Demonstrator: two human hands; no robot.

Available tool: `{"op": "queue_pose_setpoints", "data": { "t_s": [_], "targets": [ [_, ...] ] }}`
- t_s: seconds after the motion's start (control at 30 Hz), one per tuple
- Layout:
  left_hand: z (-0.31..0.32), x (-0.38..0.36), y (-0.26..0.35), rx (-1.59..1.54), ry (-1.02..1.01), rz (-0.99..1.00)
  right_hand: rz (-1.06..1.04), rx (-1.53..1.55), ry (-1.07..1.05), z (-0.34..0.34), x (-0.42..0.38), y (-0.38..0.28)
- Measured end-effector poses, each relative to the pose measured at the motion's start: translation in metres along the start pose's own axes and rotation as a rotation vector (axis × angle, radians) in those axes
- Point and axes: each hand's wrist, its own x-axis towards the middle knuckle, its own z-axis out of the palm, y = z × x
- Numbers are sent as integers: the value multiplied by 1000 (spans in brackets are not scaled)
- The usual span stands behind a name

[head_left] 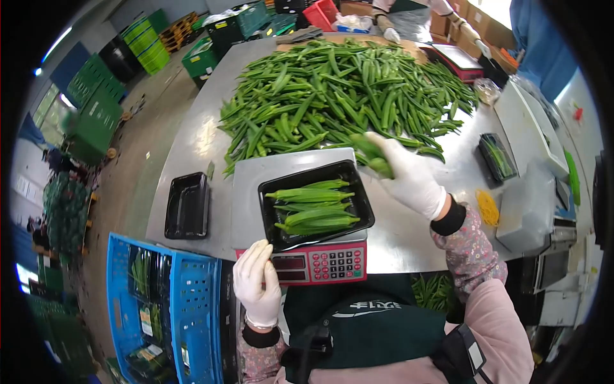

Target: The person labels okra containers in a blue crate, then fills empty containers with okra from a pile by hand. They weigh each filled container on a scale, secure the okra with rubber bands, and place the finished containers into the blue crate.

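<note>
In a white glove, my right hand (412, 179) is closed around a few okra pods (371, 153), held above the table just right of the scale and blurred by motion. My left hand (257, 285), also gloved, has its fingers stretched upward, with the fingertips at the near left corner of a black tray (363, 198). Several okra pods (316, 221) lie crosswise in that tray. The tray rests on the plate of a red and grey digital scale (336, 262). Beyond the scale spreads a large heap of okra (332, 96).
An unfilled black tray (187, 205) sits left of the scale. A blue crate (195, 307) with packed trays stands at lower left. To the right are a packed okra tray (497, 158) and yellow rubber bands (487, 207). Another person's gloved hand (391, 35) shows across the metal table (198, 134).
</note>
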Motion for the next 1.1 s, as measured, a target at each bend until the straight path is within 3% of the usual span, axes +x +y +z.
{"op": "queue_pose_setpoints", "data": {
  "t_s": [0.13,0.2,0.3,0.33,0.47,0.6,0.77,0.93,1.1],
  "targets": [
    [-2,3,3,-4,25,-19,-297,0,-157,41,33,-55],
    [-7,2,3,13,40,-26,-285,-153,-408,64,40,-70],
    [-16,-5,-3,25,28,-57,-258,-117,-545,78,29,-66],
    [-18,-8,-7,34,34,-63,-324,-77,-462,74,26,-62],
    [-28,-24,-22,90,46,-111,-263,111,-217,37,23,-56],
    [-40,-29,-33,121,133,-173,107,273,-183,4,1,-39],
    [-48,-32,-38,198,225,-239,262,350,-148,-2,-34,-20],
    [-47,-25,-33,210,205,-222,243,323,-183,0,-37,-28],
    [-29,-1,-19,20,173,-206,76,313,-68,26,-14,-28]
  ]
}}
